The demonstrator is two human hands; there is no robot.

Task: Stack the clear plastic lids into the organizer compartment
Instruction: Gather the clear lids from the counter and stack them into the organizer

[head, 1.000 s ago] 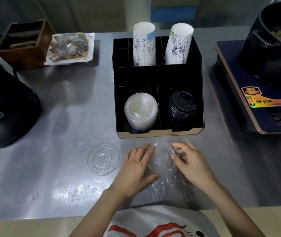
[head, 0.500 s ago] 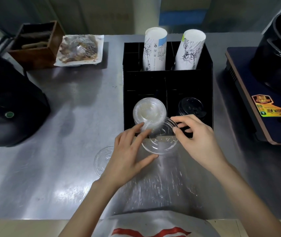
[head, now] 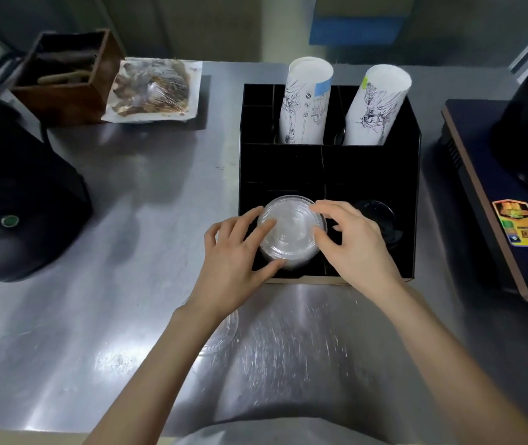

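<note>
Pinching the clear lid by its rim, left hand and right hand crowd the organizer compartment walls

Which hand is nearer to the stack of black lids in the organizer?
The right hand. It sits just left of the black lids, partly in front of them. The left hand is farther left, beyond the clear lid stack.

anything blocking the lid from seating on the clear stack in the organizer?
Nothing visible. The clear lid, held by left hand and right hand, already sits over the stack in the organizer front-left compartment.
</note>
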